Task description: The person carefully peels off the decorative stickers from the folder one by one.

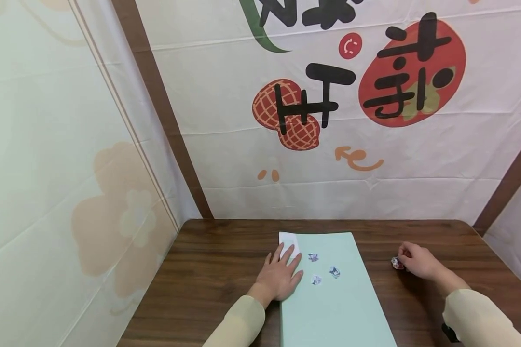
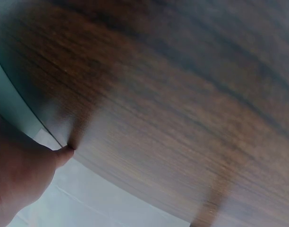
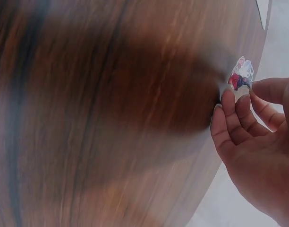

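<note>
My left hand (image 1: 278, 278) rests with spread fingers on the left edge of a pale green board (image 1: 334, 313), its fingertips over a white patch (image 1: 288, 239) at the far left corner. Three small cartoon stickers lie on the board: one sticker (image 1: 313, 257) far back, a second sticker (image 1: 334, 272) to the right, a third sticker (image 1: 316, 280) nearer. Right of the board, my right hand (image 1: 420, 261) pinches a small colourful sticker (image 3: 241, 74) between thumb and index finger, just above the table. Whether it is one sticker or several stacked, I cannot tell.
The dark wooden table (image 1: 208, 279) extends on both sides of the board. Behind it hangs a white printed cloth (image 1: 226, 120), with more cloth at the left and right. A small black object (image 1: 450, 332) shows beneath the right sleeve.
</note>
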The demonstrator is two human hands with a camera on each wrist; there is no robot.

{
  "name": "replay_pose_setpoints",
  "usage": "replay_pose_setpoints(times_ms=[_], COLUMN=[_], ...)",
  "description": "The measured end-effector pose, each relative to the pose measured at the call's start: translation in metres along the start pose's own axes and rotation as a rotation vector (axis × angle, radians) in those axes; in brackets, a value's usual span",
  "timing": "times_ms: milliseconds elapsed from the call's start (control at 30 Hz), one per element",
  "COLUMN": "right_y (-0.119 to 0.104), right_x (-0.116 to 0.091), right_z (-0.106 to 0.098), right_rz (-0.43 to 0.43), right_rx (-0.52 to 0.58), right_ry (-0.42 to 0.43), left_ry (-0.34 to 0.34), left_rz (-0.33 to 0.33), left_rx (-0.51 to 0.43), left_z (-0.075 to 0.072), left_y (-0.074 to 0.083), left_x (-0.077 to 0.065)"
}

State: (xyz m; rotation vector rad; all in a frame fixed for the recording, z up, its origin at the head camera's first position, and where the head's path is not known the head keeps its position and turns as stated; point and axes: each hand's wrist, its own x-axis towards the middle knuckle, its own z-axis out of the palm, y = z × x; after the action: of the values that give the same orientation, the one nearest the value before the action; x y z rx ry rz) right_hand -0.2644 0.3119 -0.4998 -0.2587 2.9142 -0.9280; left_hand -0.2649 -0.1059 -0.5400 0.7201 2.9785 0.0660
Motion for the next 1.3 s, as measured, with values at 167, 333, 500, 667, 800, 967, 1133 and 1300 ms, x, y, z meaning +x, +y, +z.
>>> replay_pose_setpoints(times_ms=[167, 333, 500, 667, 800, 967, 1133, 1300], right_y=[0.009, 0.018, 0.024, 0.029, 0.033, 0.032, 0.031, 0.030], right_x=[-0.003, -0.007, -0.005, 0.001, 0.006, 0.002, -0.003, -0.010], right_z=[-0.005, -0.012, -0.014, -0.011, -0.011, -0.011, -0.008, -0.004], right_rz=[0.004, 0.031, 0.026, 0.015, 0.013, 0.028, 0.036, 0.031], right_rx=[-0.019, -0.030, -0.021, -0.030, -0.053, -0.069, -0.056, -0.053], right_ry=[0.031, 0.055, 0.075, 0.091, 0.095, 0.079, 0.085, 0.099], left_ry=[0.003, -0.001, 0.006, 0.001, -0.005, -0.009, 0.002, -0.001], left_rz=[0.003, 0.010, 0.009, 0.007, 0.005, 0.009, 0.016, 0.020], left_rx=[-0.004, -0.020, -0.021, -0.020, -0.025, -0.023, -0.023, -0.034], left_z=[0.000, -0.001, -0.003, -0.002, -0.001, -0.001, -0.003, -0.003], left_y=[-0.002, -0.003, -0.004, -0.005, -0.005, -0.005, -0.005, -0.004], left_x=[0.001, 0.003, 0.006, 0.011, 0.014, 0.010, 0.006, 0.001])
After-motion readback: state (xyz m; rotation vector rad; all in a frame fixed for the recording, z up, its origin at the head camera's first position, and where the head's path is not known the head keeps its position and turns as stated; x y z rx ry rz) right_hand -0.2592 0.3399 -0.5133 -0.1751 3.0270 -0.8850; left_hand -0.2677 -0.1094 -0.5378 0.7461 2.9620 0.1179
